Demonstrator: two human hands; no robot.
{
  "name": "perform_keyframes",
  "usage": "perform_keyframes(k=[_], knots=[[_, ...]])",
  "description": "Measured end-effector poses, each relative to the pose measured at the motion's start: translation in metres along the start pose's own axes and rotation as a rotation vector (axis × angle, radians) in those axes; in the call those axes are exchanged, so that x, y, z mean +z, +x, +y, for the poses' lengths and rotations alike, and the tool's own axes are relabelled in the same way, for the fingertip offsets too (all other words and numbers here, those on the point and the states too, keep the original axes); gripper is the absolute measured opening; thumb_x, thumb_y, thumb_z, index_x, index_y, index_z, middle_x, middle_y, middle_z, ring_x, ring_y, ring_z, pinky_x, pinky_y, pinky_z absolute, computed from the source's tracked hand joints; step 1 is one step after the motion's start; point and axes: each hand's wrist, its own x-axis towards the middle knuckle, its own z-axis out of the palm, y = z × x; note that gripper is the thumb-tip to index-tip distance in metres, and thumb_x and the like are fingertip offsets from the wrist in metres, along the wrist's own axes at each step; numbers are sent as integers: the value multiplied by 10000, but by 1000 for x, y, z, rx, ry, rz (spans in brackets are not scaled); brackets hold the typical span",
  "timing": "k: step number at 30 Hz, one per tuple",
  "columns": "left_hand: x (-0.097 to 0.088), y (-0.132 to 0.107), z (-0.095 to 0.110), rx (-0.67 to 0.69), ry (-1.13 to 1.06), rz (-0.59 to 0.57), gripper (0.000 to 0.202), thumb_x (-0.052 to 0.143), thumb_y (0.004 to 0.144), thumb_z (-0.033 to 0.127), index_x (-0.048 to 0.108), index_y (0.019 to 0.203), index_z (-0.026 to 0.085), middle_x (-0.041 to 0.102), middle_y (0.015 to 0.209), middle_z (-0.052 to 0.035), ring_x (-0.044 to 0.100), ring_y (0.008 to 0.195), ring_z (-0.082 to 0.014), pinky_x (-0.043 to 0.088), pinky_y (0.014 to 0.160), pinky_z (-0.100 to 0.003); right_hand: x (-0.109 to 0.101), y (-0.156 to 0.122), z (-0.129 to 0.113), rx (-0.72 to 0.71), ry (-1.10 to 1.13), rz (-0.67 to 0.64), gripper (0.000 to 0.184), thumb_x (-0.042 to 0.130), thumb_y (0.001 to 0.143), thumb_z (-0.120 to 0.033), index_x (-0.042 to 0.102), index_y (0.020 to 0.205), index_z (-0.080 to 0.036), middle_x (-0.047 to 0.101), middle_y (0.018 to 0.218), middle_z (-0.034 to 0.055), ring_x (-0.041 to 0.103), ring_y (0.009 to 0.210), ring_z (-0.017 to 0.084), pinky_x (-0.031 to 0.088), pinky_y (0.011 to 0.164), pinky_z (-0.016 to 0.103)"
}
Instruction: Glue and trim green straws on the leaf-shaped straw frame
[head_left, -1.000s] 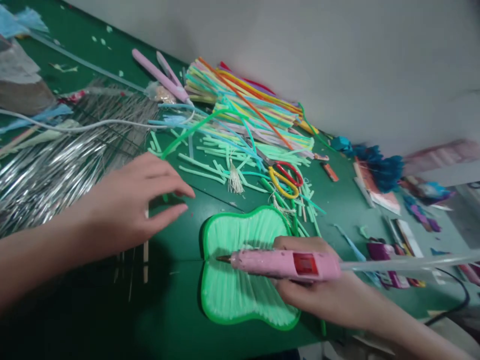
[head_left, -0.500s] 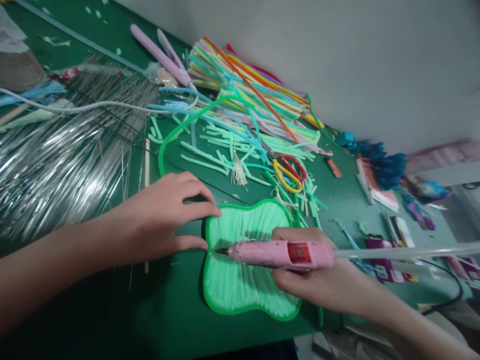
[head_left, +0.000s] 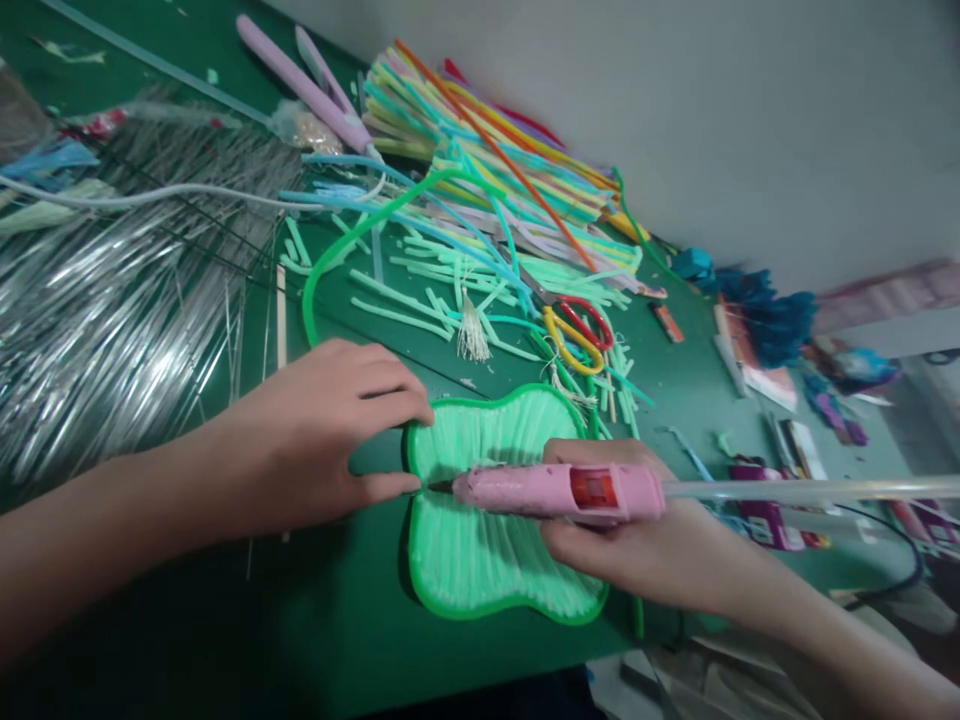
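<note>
A green four-lobed piece (head_left: 495, 560), made of fuzzy pipe cleaners with a darker green rim, lies on the table in front of me. My left hand (head_left: 337, 440) holds its left edge, index finger on the upper lobe's rim and thumb at the notch between the lobes. Wrapped around a pink hot glue gun (head_left: 555, 492), my right hand (head_left: 637, 535) keeps it level above the piece. The gun's dark nozzle points left at the notch, close to my left thumb. A clear glue stick (head_left: 795, 488) sticks out from the gun's back end.
Scissors (head_left: 574, 335) with red and yellow handles lie beyond the piece among cut pale-green pipe cleaners (head_left: 405, 315). Multicoloured pipe cleaners (head_left: 487, 150) and a pink tool with two long handles (head_left: 300, 85) are farther back. Silvery wires (head_left: 135, 330) spread at left. A wooden stick (head_left: 282, 320) lies near my left hand.
The view has shifted slightly, with the background moving a little up and left. Both hands keep their hold, and the nozzle stays by the notch at the piece's left edge.
</note>
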Motion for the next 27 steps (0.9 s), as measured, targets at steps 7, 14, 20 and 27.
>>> perform_keyframes(k=[7, 14, 20, 27], knots=[[0, -1, -9, -10, -65, -10, 326, 747, 872, 431, 646, 1139, 275, 719, 1164, -5, 626, 1128, -240, 402, 942, -370, 1, 2, -1, -55, 1, 5, 172, 546, 722, -111, 432, 647, -215, 422, 574, -81, 428, 484, 57, 306, 448, 199], [-1, -1, -10, -51, -99, -23, 352, 743, 874, 437, 642, 1175, 286, 719, 1184, -17, 616, 1142, -250, 390, 967, -366, 0, 5, -5, -3, 14, -31, 208, 564, 692, -110, 397, 638, -223, 416, 551, -86, 385, 479, 62, 275, 425, 208], [-1, -1, -9, -50, -103, -28, 341, 727, 884, 451, 638, 1167, 285, 717, 1178, -17, 615, 1138, -257, 383, 965, -368, 2, 4, -2, -32, 14, -19, 184, 559, 696, -106, 421, 646, -217, 440, 563, -86, 400, 479, 54, 286, 424, 202], [0, -1, -11, -45, -94, -38, 319, 689, 918, 458, 611, 1183, 300, 704, 1185, -12, 602, 1152, -244, 375, 975, -372, 1, 3, -1, -20, 20, -5, 218, 575, 695, -117, 396, 639, -229, 430, 561, -81, 400, 468, 66, 282, 412, 220]])
